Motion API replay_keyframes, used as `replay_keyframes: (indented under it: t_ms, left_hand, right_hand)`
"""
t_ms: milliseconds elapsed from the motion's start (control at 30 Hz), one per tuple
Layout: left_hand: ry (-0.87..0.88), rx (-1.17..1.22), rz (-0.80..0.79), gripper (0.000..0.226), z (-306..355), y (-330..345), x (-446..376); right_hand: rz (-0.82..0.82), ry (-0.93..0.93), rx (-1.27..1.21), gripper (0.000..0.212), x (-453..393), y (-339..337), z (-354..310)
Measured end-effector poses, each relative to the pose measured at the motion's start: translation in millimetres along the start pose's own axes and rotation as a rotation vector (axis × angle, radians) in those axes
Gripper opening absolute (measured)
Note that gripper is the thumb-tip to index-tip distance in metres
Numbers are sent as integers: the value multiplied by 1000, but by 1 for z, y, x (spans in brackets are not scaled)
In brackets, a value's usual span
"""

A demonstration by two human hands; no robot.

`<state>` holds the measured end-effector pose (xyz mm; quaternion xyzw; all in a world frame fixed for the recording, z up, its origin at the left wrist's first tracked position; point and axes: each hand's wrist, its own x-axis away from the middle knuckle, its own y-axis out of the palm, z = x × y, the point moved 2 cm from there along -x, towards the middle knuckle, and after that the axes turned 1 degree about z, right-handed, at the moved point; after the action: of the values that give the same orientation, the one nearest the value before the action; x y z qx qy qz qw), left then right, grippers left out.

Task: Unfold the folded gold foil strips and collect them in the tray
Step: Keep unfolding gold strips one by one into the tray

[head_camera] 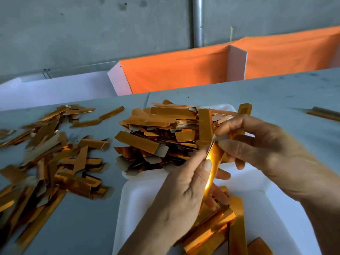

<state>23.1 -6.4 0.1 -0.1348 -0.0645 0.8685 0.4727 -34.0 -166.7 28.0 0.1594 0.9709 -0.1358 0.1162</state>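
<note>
Strip (210, 163) held upright-tilted between both hands, over the near tray (139, 196), glaring bright along its middle. Mid-unfold, by the look of it: one fold being pried apart, not yet flat. Next, probably: pull the two edges further apart until the strip opens out, then drop it onto the strips (220, 234) already lying in the near tray just below. Needs a light touch; thin foil card likely to crease or tear if yanked.

Left hand (185, 184) grasping the lower part, thumb pressed along the strip's left edge, fingers curled behind it. Right hand (257, 142) pinching the upper part, fingertips bent onto the top end, wrist coming in from the right, palm turned left.

Behind the hands, a heaped pile (158, 137) of strips on a second white tray (226, 107), mostly hidden beneath it. To the left, loose strips (47, 155) scattered over the grey table (276, 92), presumably the folded stock. One more strip (323, 113) at the far right edge. Beyond the table, orange cloth (174, 70) and a concrete wall (92, 30).
</note>
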Motion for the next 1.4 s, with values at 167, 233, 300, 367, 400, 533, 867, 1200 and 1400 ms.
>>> replay_keyframes:
  t_ms: [167, 233, 300, 367, 400, 533, 867, 1200, 1400]
  left_hand:
    - [-21, -193, 99, 42, -6, 6, -6]
    - [-16, -200, 115, 40, -6, 6, -6]
    - [-24, -184, 98, 43, -6, 5, -6]
    - [-15, -197, 108, 45, -7, 5, -7]
    - [-11, -212, 111, 44, -8, 4, -6]
    - [-23, -247, 125, 38, -11, 5, -8]
    - [13, -427, 140, 53, -1, 8, -1]
    - [-90, -188, 130, 28, -13, 6, -20]
    - [69, -422, 120, 30, -4, 7, -8]
  right_hand:
    - [112, 26, 84, 23, 0, 1, -2]
    - [130, 2, 118, 21, 0, 1, -6]
    - [98, 2, 165, 23, 0, 4, -7]
    - [72, 19, 235, 28, 0, 6, -7]
    - [63, 27, 248, 28, 0, 7, -6]
    - [-22, 51, 95, 19, 1, 2, -4]
    - [-119, 64, -48, 10, 1, 1, 0]
    - [-145, 79, -196, 15, 3, -3, -2]
    - [-103, 106, -152, 21, 2, -3, -1]
